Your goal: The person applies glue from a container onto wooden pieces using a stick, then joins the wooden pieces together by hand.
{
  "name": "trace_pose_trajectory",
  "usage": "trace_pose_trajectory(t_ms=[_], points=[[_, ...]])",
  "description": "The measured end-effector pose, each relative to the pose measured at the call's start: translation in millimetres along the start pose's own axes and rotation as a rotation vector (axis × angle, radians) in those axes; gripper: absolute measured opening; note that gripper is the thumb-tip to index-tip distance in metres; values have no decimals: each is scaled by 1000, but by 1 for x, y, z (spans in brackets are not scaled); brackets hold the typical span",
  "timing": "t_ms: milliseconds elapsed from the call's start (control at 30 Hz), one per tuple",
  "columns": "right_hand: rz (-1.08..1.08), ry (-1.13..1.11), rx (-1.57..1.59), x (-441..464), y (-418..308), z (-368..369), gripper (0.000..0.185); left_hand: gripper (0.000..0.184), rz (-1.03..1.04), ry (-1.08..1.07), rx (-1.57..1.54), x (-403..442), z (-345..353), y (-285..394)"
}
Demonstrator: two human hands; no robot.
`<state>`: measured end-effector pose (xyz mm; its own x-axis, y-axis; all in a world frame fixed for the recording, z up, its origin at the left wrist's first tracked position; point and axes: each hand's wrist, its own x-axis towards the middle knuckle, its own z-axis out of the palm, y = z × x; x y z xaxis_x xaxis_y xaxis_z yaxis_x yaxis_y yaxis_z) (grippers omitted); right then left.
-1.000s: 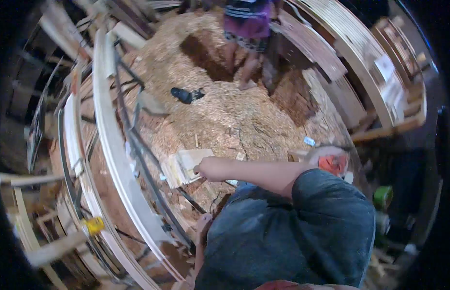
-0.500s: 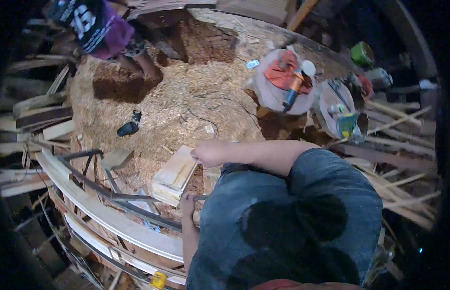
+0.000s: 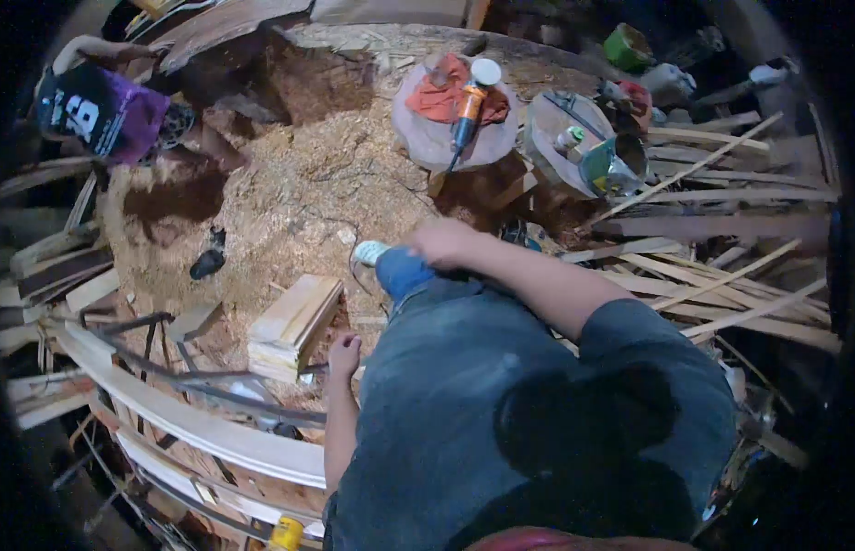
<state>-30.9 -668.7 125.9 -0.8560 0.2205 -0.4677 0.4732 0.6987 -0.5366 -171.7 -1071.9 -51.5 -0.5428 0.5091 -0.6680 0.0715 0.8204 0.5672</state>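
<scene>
A stack of pale planed boards (image 3: 294,321) lies on the shavings, left of my legs. My left hand (image 3: 344,354) hangs just right of the stack, apart from it, its fingers curled in with nothing showing in them. Out in front of my knee is my right hand (image 3: 443,244), blurred by motion, its fingers bent downward and partly hidden. It is nearest to my trouser leg and a light patterned shoe (image 3: 371,252). I cannot make out anything in it.
An angle grinder (image 3: 468,108) and orange cloth rest on a round stump (image 3: 411,115). Another stump (image 3: 544,147) bears a tin (image 3: 614,165). Loose wood strips (image 3: 703,202) lie right, a curved white rail (image 3: 207,413) left. A person (image 3: 124,115) stands far left; cables cross the shavings.
Both hands have come away from the board stack; my right hand has moved right, toward my knee. The view has shifted, and my shoe now shows. The other person's raised arm has come into view.
</scene>
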Motion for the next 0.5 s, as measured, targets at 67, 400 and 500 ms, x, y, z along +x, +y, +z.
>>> trace_pose_trajectory(t_ms=[67, 400, 500], points=[[51, -27, -107, -22, 15, -14, 21, 34, -102, -70, 67, -30, 2, 41], [75, -108, -170, -20, 41, -25, 26, 41, -215, 122, -24, -37, 24, 13], [-82, -165, -220, 0, 19, -38, 35, 42, -200, 167, -94, -28, 43, 2]])
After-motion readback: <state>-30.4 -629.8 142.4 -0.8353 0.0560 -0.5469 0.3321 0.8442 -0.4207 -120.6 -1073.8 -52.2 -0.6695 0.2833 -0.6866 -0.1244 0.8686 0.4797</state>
